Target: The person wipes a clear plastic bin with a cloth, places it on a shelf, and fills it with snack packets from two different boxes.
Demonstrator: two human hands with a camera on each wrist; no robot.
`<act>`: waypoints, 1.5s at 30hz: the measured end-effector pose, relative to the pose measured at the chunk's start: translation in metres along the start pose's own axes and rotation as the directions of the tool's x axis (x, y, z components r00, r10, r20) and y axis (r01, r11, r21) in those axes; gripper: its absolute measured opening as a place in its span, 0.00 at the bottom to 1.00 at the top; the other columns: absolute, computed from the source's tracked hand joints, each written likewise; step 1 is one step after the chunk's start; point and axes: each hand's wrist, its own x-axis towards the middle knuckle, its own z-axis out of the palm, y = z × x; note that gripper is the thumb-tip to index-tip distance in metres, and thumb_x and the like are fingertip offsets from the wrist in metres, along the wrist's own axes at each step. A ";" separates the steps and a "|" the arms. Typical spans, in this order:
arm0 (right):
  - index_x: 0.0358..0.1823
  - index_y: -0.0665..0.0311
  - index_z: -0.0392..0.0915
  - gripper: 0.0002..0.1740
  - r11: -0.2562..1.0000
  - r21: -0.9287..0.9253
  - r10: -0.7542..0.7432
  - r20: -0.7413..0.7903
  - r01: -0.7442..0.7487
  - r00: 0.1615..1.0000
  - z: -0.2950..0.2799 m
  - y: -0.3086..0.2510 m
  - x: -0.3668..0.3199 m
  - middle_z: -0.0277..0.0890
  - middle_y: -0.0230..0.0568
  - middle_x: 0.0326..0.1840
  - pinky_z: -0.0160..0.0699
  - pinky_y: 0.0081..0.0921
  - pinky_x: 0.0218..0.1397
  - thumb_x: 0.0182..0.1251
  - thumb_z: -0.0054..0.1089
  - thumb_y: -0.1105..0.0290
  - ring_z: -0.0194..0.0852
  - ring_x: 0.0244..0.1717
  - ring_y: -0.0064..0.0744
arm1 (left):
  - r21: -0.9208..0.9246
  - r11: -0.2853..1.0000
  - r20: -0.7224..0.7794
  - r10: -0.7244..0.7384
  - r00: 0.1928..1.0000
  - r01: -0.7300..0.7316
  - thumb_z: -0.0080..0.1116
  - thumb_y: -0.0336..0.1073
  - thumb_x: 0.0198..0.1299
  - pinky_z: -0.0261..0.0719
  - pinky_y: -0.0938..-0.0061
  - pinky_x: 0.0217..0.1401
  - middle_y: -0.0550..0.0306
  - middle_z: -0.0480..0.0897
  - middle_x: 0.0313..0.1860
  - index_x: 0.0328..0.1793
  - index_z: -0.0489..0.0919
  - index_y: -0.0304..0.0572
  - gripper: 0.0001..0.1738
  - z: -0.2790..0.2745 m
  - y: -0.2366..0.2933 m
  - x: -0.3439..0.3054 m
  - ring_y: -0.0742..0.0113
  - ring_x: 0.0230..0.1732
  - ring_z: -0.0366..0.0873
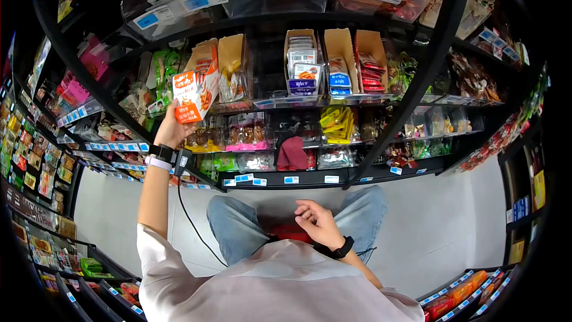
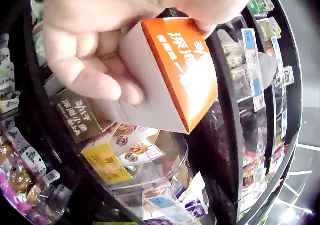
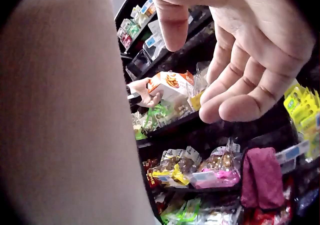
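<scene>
My left hand (image 1: 171, 127) grips an orange and white cardboard snack box (image 1: 205, 92) at the left end of the middle shelf. In the left wrist view, curled fingers (image 2: 90, 82) wrap the white side of the box (image 2: 155, 89), its orange face turned outward. An open brown carton with yellow packets (image 1: 232, 77) stands just right of it. My right hand (image 1: 319, 225) hangs over my lap, fingers loosely bent and holding nothing. The right wrist view shows that hand (image 3: 260, 49) with thumb and fingers apart.
Open cartons of snack packets (image 1: 305, 71) line the middle shelf. Below, a dark red cloth (image 1: 292, 154) hangs over the lower shelf front, near yellow packets (image 1: 338, 125). Black shelf posts (image 1: 411, 77) slant at both sides. A cable (image 1: 193, 222) trails from the left wrist.
</scene>
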 end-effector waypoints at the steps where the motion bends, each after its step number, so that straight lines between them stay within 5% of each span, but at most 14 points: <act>1: 0.53 0.65 0.69 0.22 1.000 -0.016 -0.007 0.004 0.007 1.000 0.000 0.000 0.000 0.74 0.34 0.35 0.67 0.12 0.26 0.55 0.59 0.76 0.67 0.24 0.14 | 0.037 0.999 0.013 -0.036 0.999 0.035 0.43 0.62 0.59 0.74 0.73 0.38 0.56 0.77 0.40 0.51 0.69 0.44 0.30 -0.001 0.004 0.002 0.68 0.35 0.75; 11: 0.49 0.66 0.71 0.18 0.997 -0.077 0.028 -0.041 -0.031 0.999 -0.011 0.003 -0.004 0.74 0.34 0.33 0.67 0.12 0.25 0.56 0.58 0.76 0.67 0.24 0.14 | 0.443 0.870 -0.301 -0.084 0.950 0.218 0.37 0.72 0.53 0.77 0.69 0.36 0.52 0.77 0.40 0.54 0.68 0.43 0.41 0.017 0.034 0.020 0.63 0.32 0.77; 13: 0.48 0.67 0.72 0.17 0.998 -0.028 0.052 -0.102 -0.055 0.993 -0.016 0.009 -0.004 0.75 0.34 0.32 0.67 0.12 0.25 0.56 0.58 0.76 0.67 0.24 0.14 | 0.599 0.779 -0.373 0.066 0.926 0.186 0.35 0.69 0.56 0.76 0.66 0.38 0.47 0.76 0.40 0.52 0.69 0.39 0.39 0.031 0.041 0.006 0.59 0.32 0.77; 14: 0.50 0.67 0.71 0.18 0.998 -0.018 0.063 -0.106 -0.066 0.992 -0.021 0.014 -0.004 0.75 0.34 0.33 0.68 0.13 0.28 0.56 0.57 0.77 0.68 0.25 0.15 | 0.866 0.493 -0.325 0.432 0.842 0.081 0.37 0.65 0.58 0.75 0.66 0.39 0.45 0.76 0.39 0.50 0.70 0.38 0.35 0.026 0.040 0.003 0.57 0.33 0.77; 16: 0.50 0.67 0.71 0.18 0.991 0.097 0.105 -0.136 -0.092 0.985 -0.028 0.019 -0.007 0.75 0.34 0.33 0.69 0.13 0.29 0.57 0.56 0.78 0.69 0.26 0.16 | 0.991 0.053 0.017 0.856 0.516 -0.122 0.43 0.50 0.62 0.72 0.66 0.39 0.40 0.75 0.38 0.46 0.73 0.36 0.23 0.056 0.045 -0.030 0.54 0.35 0.76; 21: 0.47 0.69 0.70 0.13 0.799 0.514 0.404 -0.075 -0.312 0.911 -0.039 0.046 0.008 0.76 0.42 0.35 0.73 0.19 0.30 0.64 0.45 0.73 0.75 0.30 0.28 | 0.551 0.607 0.313 0.486 0.816 -0.573 0.48 0.36 0.61 0.71 0.77 0.29 0.60 0.75 0.29 0.44 0.73 0.37 0.11 0.149 0.042 -0.045 0.71 0.31 0.72; 25: 0.35 0.65 0.73 0.12 0.008 0.957 0.601 0.227 -0.290 0.767 -0.046 0.140 0.023 0.76 0.44 0.31 0.71 0.33 0.37 0.61 0.44 0.66 0.72 0.31 0.39 | 0.530 0.846 0.149 -0.030 0.988 -0.055 0.50 0.38 0.57 0.72 0.78 0.32 0.61 0.71 0.37 0.44 0.72 0.40 0.12 0.208 0.027 0.034 0.73 0.33 0.70; 28: 0.30 0.62 0.74 0.10 -0.091 0.990 0.771 0.141 -0.112 0.621 -0.043 0.192 0.016 0.75 0.42 0.29 0.69 0.35 0.38 0.59 0.45 0.66 0.70 0.30 0.41 | 0.605 0.788 -0.050 -0.101 0.994 0.110 0.53 0.36 0.53 0.78 0.69 0.38 0.51 0.72 0.46 0.48 0.71 0.34 0.17 0.231 0.021 0.086 0.62 0.40 0.74; 31: 0.29 0.62 0.73 0.09 -0.067 0.986 0.771 0.147 -0.151 0.619 -0.044 0.193 0.006 0.76 0.42 0.28 0.69 0.35 0.37 0.58 0.46 0.66 0.70 0.30 0.41 | 0.791 0.583 -0.046 -0.244 0.969 0.185 0.59 0.32 0.48 0.80 0.64 0.39 0.45 0.78 0.45 0.43 0.75 0.31 0.16 0.231 0.001 0.134 0.53 0.40 0.79; 33: 0.28 0.62 0.73 0.09 -0.079 0.986 0.755 0.155 -0.147 0.637 -0.052 0.199 0.003 0.76 0.42 0.27 0.70 0.36 0.38 0.58 0.46 0.65 0.70 0.30 0.41 | 0.632 -0.352 0.561 -0.406 0.721 -0.690 0.64 0.32 0.45 0.79 0.73 0.40 0.50 0.81 0.41 0.42 0.77 0.35 0.16 0.226 0.004 0.133 0.63 0.39 0.80; 35: 0.28 0.62 0.74 0.11 -0.038 0.992 0.779 0.103 -0.117 0.619 -0.059 0.209 0.003 0.76 0.41 0.26 0.70 0.35 0.38 0.59 0.45 0.65 0.71 0.30 0.40 | 0.861 0.440 0.440 -0.395 0.807 -0.254 0.65 0.31 0.45 0.75 0.80 0.40 0.58 0.83 0.36 0.42 0.78 0.36 0.16 0.193 -0.050 0.201 0.74 0.34 0.78; 38: 0.28 0.61 0.74 0.10 0.011 0.990 0.805 0.076 -0.143 0.588 -0.059 0.223 0.004 0.76 0.40 0.26 0.70 0.35 0.37 0.59 0.46 0.65 0.71 0.29 0.39 | 0.787 0.606 0.182 -0.408 0.895 0.117 0.62 0.35 0.51 0.80 0.74 0.37 0.55 0.81 0.34 0.36 0.77 0.26 0.15 0.211 -0.041 0.175 0.67 0.33 0.78; 43: 0.31 0.59 0.73 0.08 0.108 0.954 0.780 0.093 -0.280 0.618 -0.047 0.231 0.012 0.76 0.39 0.27 0.72 0.37 0.37 0.59 0.47 0.64 0.73 0.29 0.40 | 0.850 0.526 0.225 -0.395 0.891 0.018 0.62 0.41 0.52 0.79 0.75 0.27 0.54 0.81 0.33 0.37 0.77 0.28 0.18 0.197 -0.046 0.187 0.69 0.27 0.78; 45: 0.30 0.60 0.72 0.08 0.160 0.944 0.797 0.048 -0.287 0.603 -0.046 0.226 0.013 0.75 0.40 0.27 0.71 0.36 0.37 0.59 0.46 0.65 0.72 0.28 0.40 | 0.880 0.208 0.474 -0.311 0.824 -0.427 0.60 0.46 0.53 0.78 0.75 0.26 0.53 0.81 0.33 0.37 0.76 0.27 0.23 0.188 -0.047 0.194 0.73 0.27 0.78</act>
